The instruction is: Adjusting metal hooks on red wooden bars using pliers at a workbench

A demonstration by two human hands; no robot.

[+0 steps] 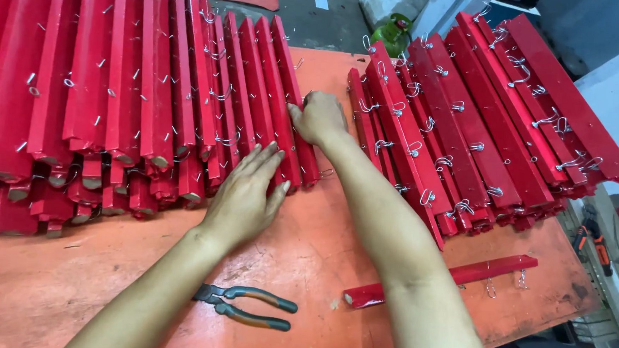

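Note:
My left hand (246, 192) lies flat, fingers spread, on the near ends of the red wooden bars in the left pile (116, 93). My right hand (319, 116) pinches the rightmost red bar (293, 99) of that pile about halfway along its length. Small wire hooks stick out of the bars. A second pile of red bars with wire hooks (467, 126) lies to the right of my right arm. One single red bar (445, 278) rests alone on the orange table (71, 281) under my right forearm.
Pliers with dark green handles (249, 306) lie on the table near my left forearm. A green bottle (394, 31) stands beyond the table's far edge. Tools sit on a lower surface at the right (592, 238).

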